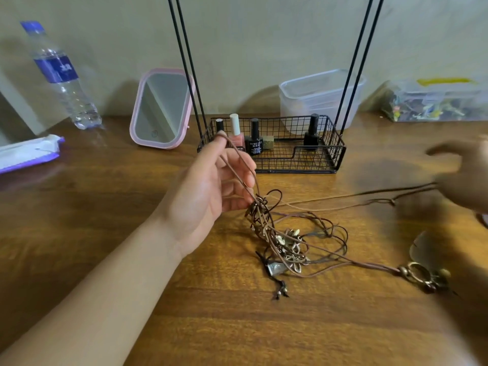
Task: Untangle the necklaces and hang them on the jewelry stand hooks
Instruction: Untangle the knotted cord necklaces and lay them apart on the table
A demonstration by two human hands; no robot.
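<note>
A tangle of brown cord necklaces (285,241) with small metal pendants lies on the wooden table (237,326). My left hand (211,188) is raised above its left side, palm up, with a brown cord looped over the index finger and running down through the fingers into the knot. My right hand (464,175), blurred at the right edge, pulls a cord strand (343,198) taut to the right. A brass ring pendant (420,276) lies at the lower right on one cord. The black wire jewelry stand (272,143) stands behind; its hooks are out of frame.
The stand's basket holds several nail polish bottles (254,140). A pink-framed mirror (162,109) leans left of it, a water bottle (62,75) and a wipes pack (29,151) sit far left. Clear plastic containers (319,96) and a bead box (435,101) line the wall.
</note>
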